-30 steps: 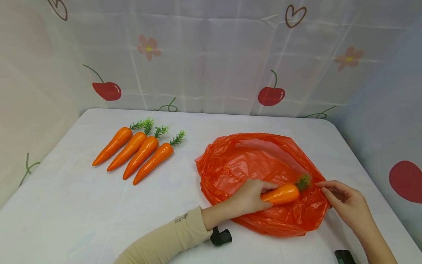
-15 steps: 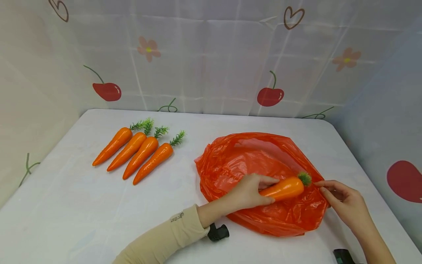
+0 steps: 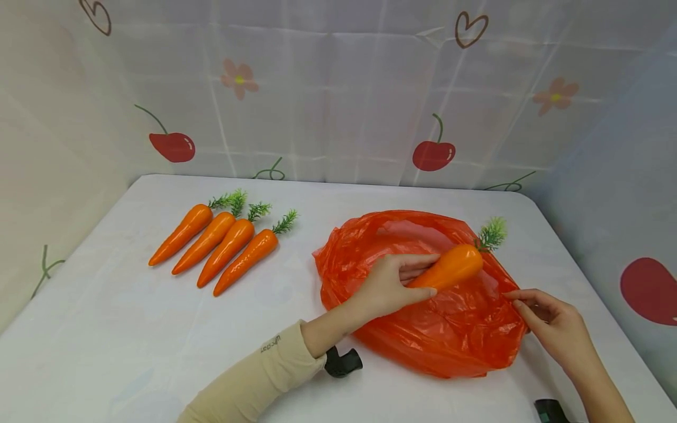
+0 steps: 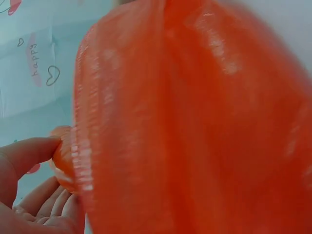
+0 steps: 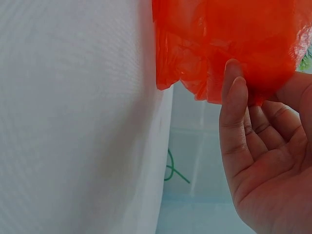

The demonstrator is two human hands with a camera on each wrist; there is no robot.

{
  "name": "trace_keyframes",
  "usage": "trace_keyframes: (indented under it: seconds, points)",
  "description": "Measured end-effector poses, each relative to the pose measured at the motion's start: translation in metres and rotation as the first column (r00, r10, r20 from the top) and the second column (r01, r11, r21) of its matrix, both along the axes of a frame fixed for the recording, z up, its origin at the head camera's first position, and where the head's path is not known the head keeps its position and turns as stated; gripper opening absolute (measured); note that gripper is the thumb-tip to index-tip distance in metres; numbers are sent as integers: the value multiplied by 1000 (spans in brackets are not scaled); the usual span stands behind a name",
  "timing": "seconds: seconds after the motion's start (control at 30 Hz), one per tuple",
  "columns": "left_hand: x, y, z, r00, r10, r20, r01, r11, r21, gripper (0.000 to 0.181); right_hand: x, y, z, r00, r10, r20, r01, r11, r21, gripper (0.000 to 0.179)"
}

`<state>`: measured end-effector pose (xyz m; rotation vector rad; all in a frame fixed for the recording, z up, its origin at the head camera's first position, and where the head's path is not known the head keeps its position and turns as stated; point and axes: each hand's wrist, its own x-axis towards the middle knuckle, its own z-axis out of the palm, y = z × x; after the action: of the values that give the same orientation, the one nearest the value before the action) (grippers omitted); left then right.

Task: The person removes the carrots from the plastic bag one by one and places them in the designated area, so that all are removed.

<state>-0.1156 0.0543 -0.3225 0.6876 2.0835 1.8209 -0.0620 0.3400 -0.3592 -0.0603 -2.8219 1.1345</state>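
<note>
My left hand (image 3: 394,282) grips a glossy orange carrot (image 3: 453,265) around its narrow end, with the green leafy top pointing up and right. The carrot is over the mouth of a red plastic bag (image 3: 439,346), which lies spread on the table. With thumb and fingers, my right hand (image 3: 555,323) pinches the bag's right edge. In the left wrist view the bag (image 4: 195,126) fills most of the picture, hiding much of the carrot (image 4: 63,156). Bag film (image 5: 234,44) hangs from the right hand's fingers in the right wrist view.
Several more carrots (image 3: 227,249) lie side by side at the left of the white table (image 3: 132,341). A patterned curtain (image 3: 328,88) stands behind the table's far edge. Black wrist devices (image 3: 342,362) show under the left cuff and by the right wrist.
My left hand has lifted the carrot up from inside the bag, toward the far side, so its leafy top now overlaps the bag's far rim. The right hand keeps its place on the edge.
</note>
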Motion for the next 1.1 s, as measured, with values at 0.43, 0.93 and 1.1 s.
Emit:
trace_keyframes:
  seconds: [0.43,0.93,1.1]
  points:
    - [-7,-21,7,998,50,-29,-47,994,96,52,-2,1,-2,1000,14,1,-14,1000,-11,26]
    - [-19,-115,13,962,262,72,-266,963,52,50,1,4,-4,1000,-2,2,2,1000,-12,30]
    - [-18,-144,16,941,327,83,-327,945,-8,52,-1,5,-5,1000,4,-7,-4,1000,-24,30]
